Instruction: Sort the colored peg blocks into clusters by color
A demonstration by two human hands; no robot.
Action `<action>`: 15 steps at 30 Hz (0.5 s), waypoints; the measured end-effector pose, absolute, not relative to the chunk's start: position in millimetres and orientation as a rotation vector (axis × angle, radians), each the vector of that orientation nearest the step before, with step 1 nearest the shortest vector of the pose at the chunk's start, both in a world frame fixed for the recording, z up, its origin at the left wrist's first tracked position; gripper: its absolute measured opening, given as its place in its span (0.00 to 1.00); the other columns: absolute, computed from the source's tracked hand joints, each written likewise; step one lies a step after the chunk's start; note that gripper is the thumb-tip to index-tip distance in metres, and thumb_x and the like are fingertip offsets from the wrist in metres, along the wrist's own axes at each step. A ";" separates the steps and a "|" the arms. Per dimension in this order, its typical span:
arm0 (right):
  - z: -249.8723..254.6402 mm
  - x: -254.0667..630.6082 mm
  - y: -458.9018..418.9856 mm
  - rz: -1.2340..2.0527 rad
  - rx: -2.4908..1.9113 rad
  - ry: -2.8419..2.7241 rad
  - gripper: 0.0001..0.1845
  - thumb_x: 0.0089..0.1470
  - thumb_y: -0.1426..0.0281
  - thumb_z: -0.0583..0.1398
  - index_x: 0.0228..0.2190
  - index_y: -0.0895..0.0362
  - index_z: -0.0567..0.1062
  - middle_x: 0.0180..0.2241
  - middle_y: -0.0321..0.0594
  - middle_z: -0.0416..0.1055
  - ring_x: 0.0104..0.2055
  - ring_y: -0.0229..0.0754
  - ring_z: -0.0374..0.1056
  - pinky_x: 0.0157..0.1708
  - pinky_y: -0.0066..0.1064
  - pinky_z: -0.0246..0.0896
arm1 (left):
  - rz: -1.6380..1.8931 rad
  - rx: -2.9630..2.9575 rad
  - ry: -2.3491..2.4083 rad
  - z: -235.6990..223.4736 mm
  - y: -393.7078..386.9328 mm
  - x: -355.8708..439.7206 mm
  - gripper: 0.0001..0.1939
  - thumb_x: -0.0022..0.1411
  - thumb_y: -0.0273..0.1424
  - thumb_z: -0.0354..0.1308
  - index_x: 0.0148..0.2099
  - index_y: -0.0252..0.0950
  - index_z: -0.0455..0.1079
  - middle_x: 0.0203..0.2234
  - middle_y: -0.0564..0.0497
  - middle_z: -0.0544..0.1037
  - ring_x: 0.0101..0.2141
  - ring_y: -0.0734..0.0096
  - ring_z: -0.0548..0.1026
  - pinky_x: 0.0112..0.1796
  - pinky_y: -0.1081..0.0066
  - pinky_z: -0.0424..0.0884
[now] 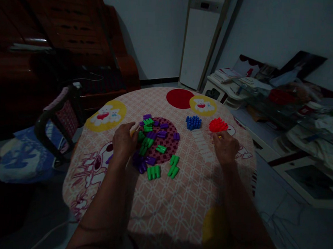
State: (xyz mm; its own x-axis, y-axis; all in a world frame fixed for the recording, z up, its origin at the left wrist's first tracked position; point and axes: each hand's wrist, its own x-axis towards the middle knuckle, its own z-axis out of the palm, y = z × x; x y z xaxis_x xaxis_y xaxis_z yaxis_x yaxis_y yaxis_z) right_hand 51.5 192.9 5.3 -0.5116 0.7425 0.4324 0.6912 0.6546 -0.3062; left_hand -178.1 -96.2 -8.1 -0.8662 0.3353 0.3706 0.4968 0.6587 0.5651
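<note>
My left hand is at the left edge of a loose pile of plastic pieces, its thumb and forefinger apart. Beside it lie purple pieces and green pieces, some overlapping. Closer to me are joined green pieces and another green pair. On the right, my right hand has its fingers pinched together just in front of a red cluster of pegs; what they hold, if anything, is too small to make out. A blue cluster of pegs stands left of the red one.
A patterned cloth covers the round table. At the left is a chair, with a wooden bench behind it. A low cabinet with a cluttered glass shelf stands along the right wall. A tall white unit is at the back.
</note>
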 end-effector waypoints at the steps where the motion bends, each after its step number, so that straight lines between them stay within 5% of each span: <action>1: 4.4 47.9 184.8 0.180 -1.039 -2.382 0.15 0.62 0.61 0.57 0.34 0.56 0.79 0.33 0.48 0.80 0.35 0.48 0.74 0.34 0.33 0.57 | -0.914 -0.656 -2.719 -12.3 -102.2 -184.9 0.22 0.62 0.34 0.53 0.56 0.32 0.74 0.51 0.36 0.77 0.52 0.48 0.74 0.52 0.57 0.67; 6: -3.8 32.7 144.5 0.401 -0.691 -2.616 0.12 0.63 0.65 0.57 0.31 0.54 0.78 0.31 0.43 0.80 0.34 0.43 0.74 0.33 0.30 0.55 | -0.722 -0.628 -2.973 -23.3 -115.9 -200.5 0.20 0.61 0.35 0.54 0.51 0.35 0.77 0.42 0.37 0.81 0.44 0.46 0.78 0.43 0.59 0.69; 15: -15.3 30.1 122.8 0.458 -0.467 -2.724 0.11 0.64 0.68 0.58 0.32 0.56 0.78 0.32 0.42 0.79 0.34 0.41 0.73 0.34 0.29 0.55 | -0.647 -0.710 -3.018 -23.1 -106.4 -207.3 0.22 0.62 0.36 0.52 0.55 0.36 0.75 0.45 0.39 0.80 0.47 0.50 0.77 0.45 0.60 0.70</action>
